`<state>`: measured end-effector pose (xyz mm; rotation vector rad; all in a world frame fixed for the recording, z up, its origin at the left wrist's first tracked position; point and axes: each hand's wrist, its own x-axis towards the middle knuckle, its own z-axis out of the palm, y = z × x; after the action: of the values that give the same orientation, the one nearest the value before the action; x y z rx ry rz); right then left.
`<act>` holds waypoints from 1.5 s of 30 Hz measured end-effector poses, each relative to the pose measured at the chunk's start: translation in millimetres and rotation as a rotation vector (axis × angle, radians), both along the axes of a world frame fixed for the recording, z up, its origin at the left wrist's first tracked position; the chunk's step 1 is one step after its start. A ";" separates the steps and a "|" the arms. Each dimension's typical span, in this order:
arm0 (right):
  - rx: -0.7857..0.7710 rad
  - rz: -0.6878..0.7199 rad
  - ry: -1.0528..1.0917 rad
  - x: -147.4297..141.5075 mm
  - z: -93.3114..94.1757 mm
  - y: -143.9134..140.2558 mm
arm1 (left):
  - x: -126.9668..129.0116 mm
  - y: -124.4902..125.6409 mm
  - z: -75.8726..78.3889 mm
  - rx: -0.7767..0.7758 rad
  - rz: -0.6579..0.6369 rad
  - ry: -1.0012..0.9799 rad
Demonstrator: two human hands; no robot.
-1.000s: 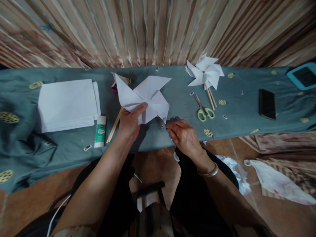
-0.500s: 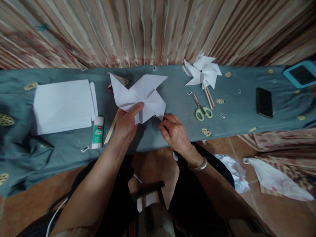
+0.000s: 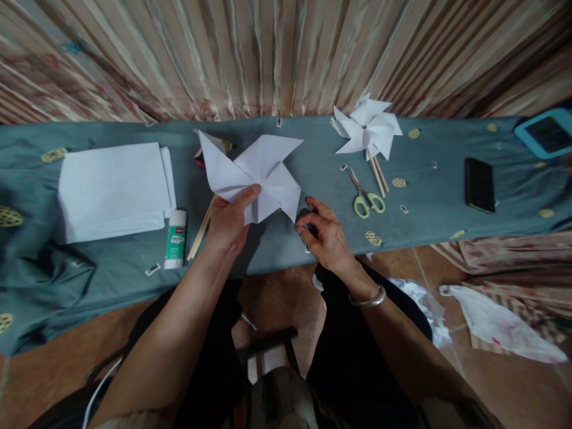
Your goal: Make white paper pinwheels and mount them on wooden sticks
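Over grey-green patterned cloth (image 3: 429,208), between a green-and-white glue stick (image 3: 176,241) and green-handled scissors (image 3: 367,201), my left hand (image 3: 227,221) is pinching a white paper pinwheel (image 3: 270,170) partly hiding a red object (image 3: 199,157), my half-curled right hand (image 3: 326,237), hold unclear, is hovering alongside, and a white plastic bag (image 3: 500,325) is lying below.

The central pinwheel (image 3: 269,170) is plain white, as is the second pinwheel (image 3: 379,124) between one and two o'clock. The draped worktop (image 3: 313,140) is grey-green with dark-spotted yellow ovals. At nine o'clock the paper stack (image 3: 111,192) is white; the glue stick (image 3: 176,239), between eight and nine, is white with a green label. At three o'clock the scissors (image 3: 364,192) have pale green handles and the phone (image 3: 479,185) is black. The curtain (image 3: 277,59) at twelve is striped beige and brown.
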<state>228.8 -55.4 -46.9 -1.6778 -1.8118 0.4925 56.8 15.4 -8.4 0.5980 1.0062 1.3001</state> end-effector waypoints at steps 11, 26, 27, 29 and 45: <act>0.050 0.003 -0.152 -3.7 19.9 -3.2 | 3.0 -0.2 1.1 -0.005 0.007 -0.017; 0.051 0.137 -0.369 -12.2 24.0 -8.6 | 0.0 -2.1 -6.5 0.045 0.007 0.028; 0.045 0.132 -0.306 -10.6 26.8 -10.1 | 0.0 -2.3 -7.1 0.053 0.005 0.032; 0.017 0.096 -0.122 -8.0 35.3 -12.3 | 0.6 -3.4 -7.9 0.069 -0.007 0.052; 0.131 -0.086 0.295 -13.0 60.6 0.6 | 23.3 -28.4 1.7 0.114 -0.118 0.209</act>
<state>215.8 -54.7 13.7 -1.4995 -1.5197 0.5404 80.1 -13.0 -6.7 0.8820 1.0552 1.2138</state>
